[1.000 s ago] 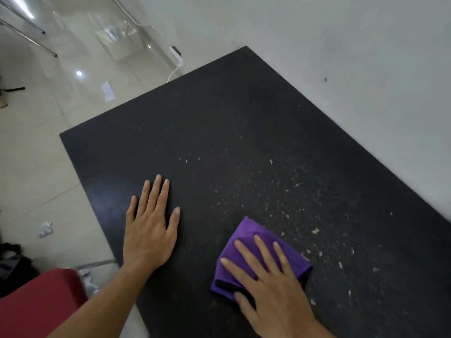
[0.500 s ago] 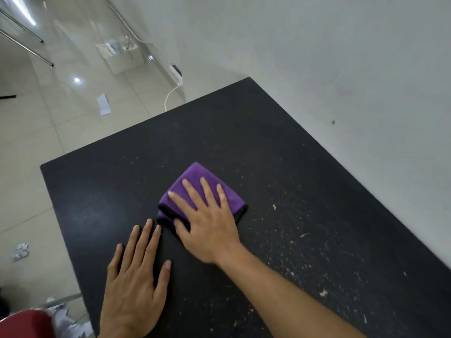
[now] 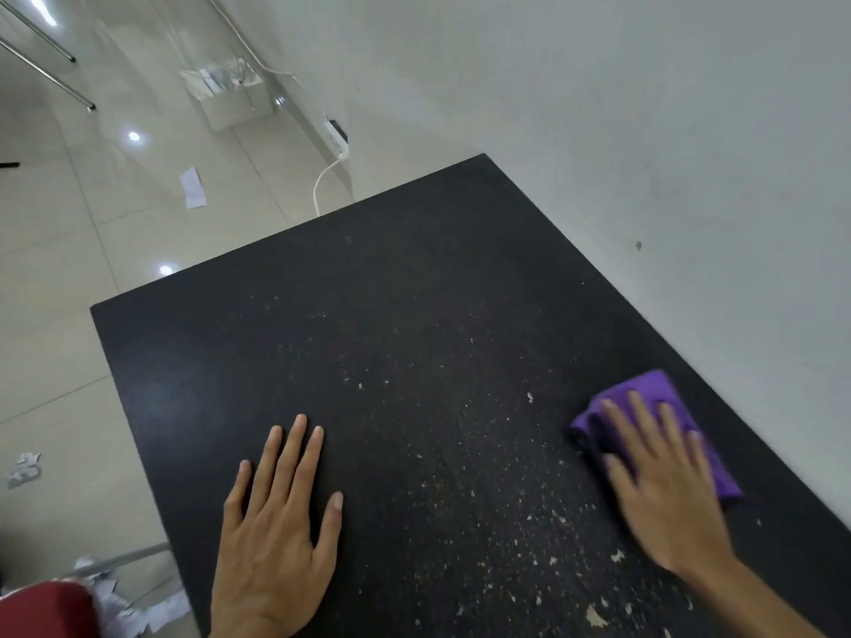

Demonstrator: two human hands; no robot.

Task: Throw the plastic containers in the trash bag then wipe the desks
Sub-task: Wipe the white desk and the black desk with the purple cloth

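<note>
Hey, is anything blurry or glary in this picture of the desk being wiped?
Head view: the right hand and the purple cloth under it are smeared by motion blur; the left hand and the crumbs on the desk are sharp. Head view: light spots glare off the glossy floor, far left.

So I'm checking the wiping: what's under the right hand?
The right hand presses flat on a folded purple cloth, which lies on the black desk. Whatever lies beneath the cloth cannot be seen; it covers that patch.
</note>
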